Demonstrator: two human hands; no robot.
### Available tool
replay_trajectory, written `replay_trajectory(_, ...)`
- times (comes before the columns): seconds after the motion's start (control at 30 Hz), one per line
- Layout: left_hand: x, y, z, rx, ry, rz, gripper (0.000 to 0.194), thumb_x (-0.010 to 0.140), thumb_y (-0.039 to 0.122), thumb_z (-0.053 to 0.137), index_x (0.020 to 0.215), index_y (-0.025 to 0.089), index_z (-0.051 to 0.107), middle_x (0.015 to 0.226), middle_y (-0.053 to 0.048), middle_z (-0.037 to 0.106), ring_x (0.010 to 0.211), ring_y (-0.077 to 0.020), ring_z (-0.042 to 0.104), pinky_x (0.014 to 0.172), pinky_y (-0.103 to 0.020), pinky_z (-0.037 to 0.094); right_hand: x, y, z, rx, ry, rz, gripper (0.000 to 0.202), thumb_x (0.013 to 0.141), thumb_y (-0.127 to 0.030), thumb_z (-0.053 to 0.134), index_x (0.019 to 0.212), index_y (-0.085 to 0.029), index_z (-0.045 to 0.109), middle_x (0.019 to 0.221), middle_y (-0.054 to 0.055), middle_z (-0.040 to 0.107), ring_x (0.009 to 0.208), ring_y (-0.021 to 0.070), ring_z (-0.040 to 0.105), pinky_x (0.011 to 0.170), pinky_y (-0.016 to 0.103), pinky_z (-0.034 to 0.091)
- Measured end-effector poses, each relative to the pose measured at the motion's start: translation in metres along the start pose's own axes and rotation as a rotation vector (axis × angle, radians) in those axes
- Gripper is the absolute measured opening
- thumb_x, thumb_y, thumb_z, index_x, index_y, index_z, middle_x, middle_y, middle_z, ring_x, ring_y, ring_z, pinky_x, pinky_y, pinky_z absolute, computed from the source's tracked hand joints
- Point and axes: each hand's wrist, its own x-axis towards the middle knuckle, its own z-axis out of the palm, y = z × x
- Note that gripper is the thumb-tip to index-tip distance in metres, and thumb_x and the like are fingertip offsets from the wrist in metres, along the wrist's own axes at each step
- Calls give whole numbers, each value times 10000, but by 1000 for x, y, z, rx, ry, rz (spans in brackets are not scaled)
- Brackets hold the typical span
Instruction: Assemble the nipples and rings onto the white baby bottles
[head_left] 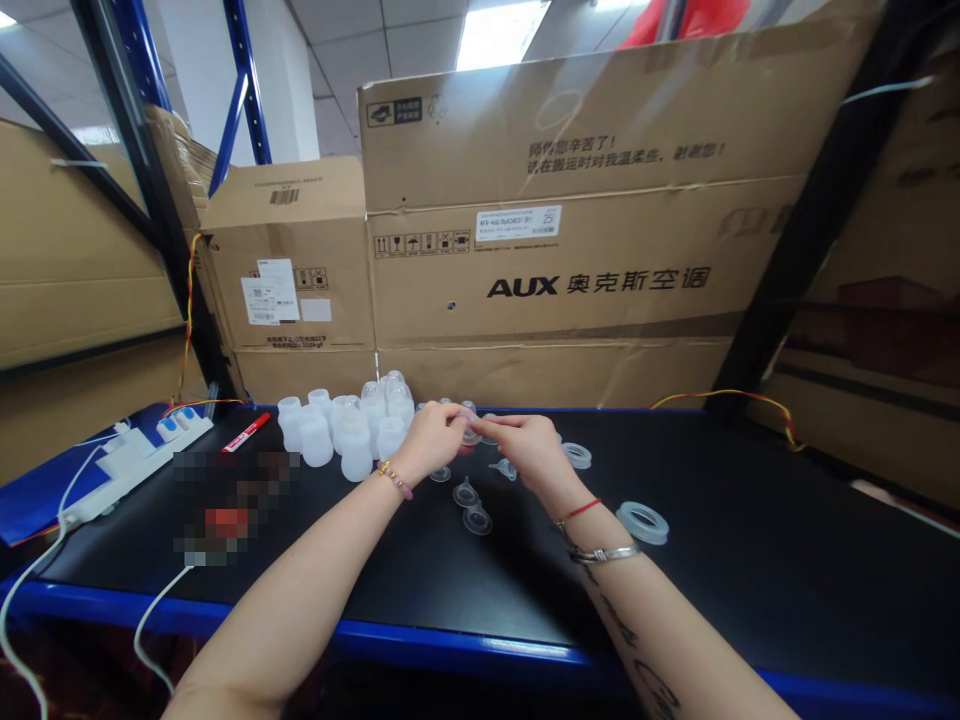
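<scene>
My left hand [433, 437] and my right hand [529, 450] meet above the middle of the table, both closed in a pinch. Between their fingertips is a small translucent piece that looks like a bottle nipple [469, 424], partly covered by the fingers. More clear bottle nipples [477, 518] lie on the black tabletop below and behind the hands. Left of my left hand stands a group of frosted baby bottles [356, 450], a few with clear domed tops. Translucent rings [643, 523] lie to the right of my right hand, with others [577, 456] farther back.
Large cardboard sheets [600, 340] wall off the back of the black table [720, 590]. On the left are a red marker [246, 432], a white power strip [142, 470] with cables, and a blurred-out object [229, 510] on a white cable. Dark posts flank the table.
</scene>
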Motion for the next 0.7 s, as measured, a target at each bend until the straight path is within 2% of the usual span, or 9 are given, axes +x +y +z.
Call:
replay_trajectory(0.07, -2, 1, 2, 33, 6, -24, 251, 885, 200, 464, 925, 156, 708, 884, -58, 728, 666, -143, 679, 648, -277, 582, 1, 2, 0, -19, 4, 16, 342, 580, -345, 774, 784, -70, 784, 540, 60, 664, 450, 130, 511, 428, 240, 344)
replay_trajectory(0.13, -5, 3, 4, 128, 36, -16, 263, 880, 186, 462, 920, 169, 722, 852, -50, 731, 704, -155, 680, 708, -296, 573, 1, 3, 0, -88, 37, -17, 289, 599, -320, 762, 760, -81, 784, 545, 66, 671, 493, 152, 554, 447, 238, 362)
replay_trajectory(0.23, -11, 11, 6, 348, 111, 57, 275, 859, 154, 473, 904, 172, 743, 884, -71, 720, 878, -199, 662, 869, -347, 525, -2, 1, 1, -245, 49, -87, 161, 653, -275, 709, 652, -126, 769, 537, 61, 675, 566, 182, 614, 467, 232, 363)
replay_trajectory(0.33, -16, 18, 8, 481, 163, 84, 288, 864, 151, 468, 934, 162, 747, 959, -108, 680, 938, -211, 629, 935, -355, 481, -6, -4, 1, -359, -2, -74, 171, 687, -233, 645, 562, -156, 732, 455, 37, 621, 520, 178, 601, 439, 237, 312)
replay_trajectory(0.43, -18, 23, 10, 504, 169, 73, 287, 878, 161, 460, 960, 146, 735, 997, -128, 641, 921, -202, 618, 926, -337, 479, -9, -7, 3, -412, 21, -76, 188, 708, -237, 613, 581, -166, 732, 475, 38, 627, 522, 173, 599, 454, 243, 307)
replay_trajectory(0.53, -18, 25, 11, 521, 176, 59, 270, 875, 150, 464, 952, 130, 722, 989, -136, 625, 930, -208, 608, 927, -339, 476, -11, -6, 6, -492, 60, -147, 232, 734, -273, 586, 567, -180, 719, 543, 61, 663, 565, 182, 614, 474, 252, 308)
replay_trajectory(0.7, -16, 19, 10, 488, 170, 90, 253, 872, 147, 471, 936, 132, 716, 983, -131, 634, 941, -211, 610, 943, -358, 478, -10, -3, 6, -540, 49, -176, 239, 728, -271, 569, 566, -180, 720, 560, 85, 677, 567, 187, 621, 471, 255, 311)
